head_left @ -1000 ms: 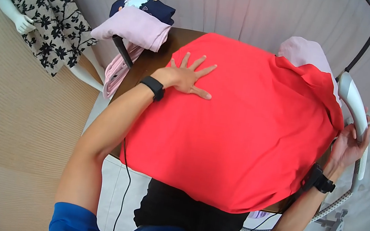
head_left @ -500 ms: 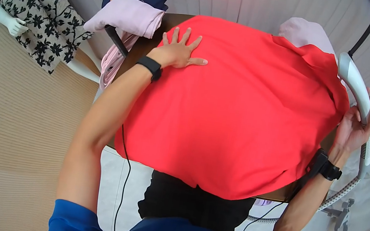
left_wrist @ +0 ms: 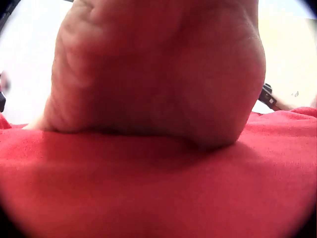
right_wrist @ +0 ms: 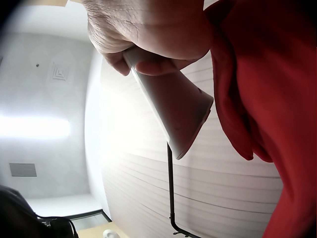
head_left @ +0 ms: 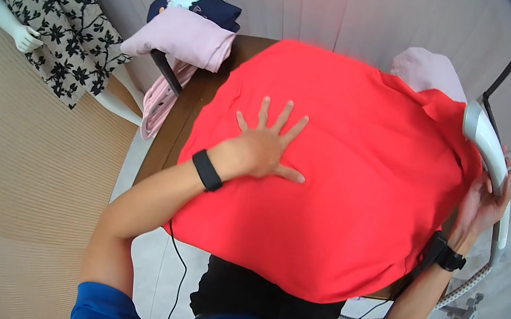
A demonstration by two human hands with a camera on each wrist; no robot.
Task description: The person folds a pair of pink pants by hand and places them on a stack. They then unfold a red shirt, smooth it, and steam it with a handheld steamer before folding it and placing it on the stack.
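Note:
A red cloth garment [head_left: 363, 149] lies spread over a brown board [head_left: 175, 131], its right side bunched in folds. My left hand [head_left: 263, 151] rests flat on its left half, fingers spread wide. In the left wrist view the heel of that palm [left_wrist: 158, 74] presses on the red fabric. At the board's right edge my right hand [head_left: 485, 204] grips the handle of a white garment steamer [head_left: 487, 138], held head up beside the folds. The right wrist view shows fingers curled round the steamer [right_wrist: 173, 109], with red fabric hanging close by.
Folded pink [head_left: 184, 37] and navy clothes [head_left: 207, 7] sit at the back left. A pale pink cloth-covered shape [head_left: 428, 72] stands behind the garment. The steamer's hose [head_left: 464, 286] hangs at the right. A mannequin in a floral skirt [head_left: 67, 26] is at the far left.
My left hand has slid over the garment toward me and to the right, from its upper left corner. More brown board shows at the left. The right hand keeps its hold on the steamer.

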